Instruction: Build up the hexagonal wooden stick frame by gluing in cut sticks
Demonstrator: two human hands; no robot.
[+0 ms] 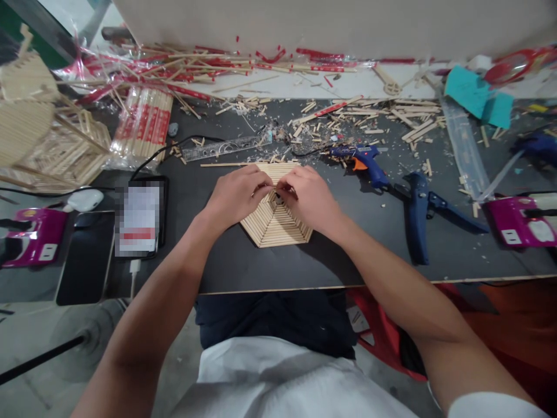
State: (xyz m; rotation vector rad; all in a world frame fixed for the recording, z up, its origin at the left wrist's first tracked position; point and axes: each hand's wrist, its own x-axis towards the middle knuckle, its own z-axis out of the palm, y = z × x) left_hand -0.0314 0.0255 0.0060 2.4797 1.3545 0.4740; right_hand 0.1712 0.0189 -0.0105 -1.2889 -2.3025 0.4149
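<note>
A hexagonal panel of wooden sticks (pixel 281 229) lies flat on the dark tabletop in front of me, its sticks laid in rings around a small dark hole at the centre. Over its left side is my left hand (pixel 240 188), with fingertips pinched near the hole. From the other side my right hand (pixel 308 194) meets it, its fingers curled together at the same spot. Whatever sits between the fingertips is too small to make out. One loose stick (pixel 221 165) reaches out to the left behind my left hand.
A blue glue gun (pixel 368 162) and a blue hand cutter (pixel 418 217) lie to the right. Behind are a clear ruler (pixel 226 148), stick offcuts and bundled chopsticks (pixel 141 125). Two phones (pixel 86 255) and a purple power socket (pixel 37 235) are left; a stick structure (pixel 65 139) stands far left.
</note>
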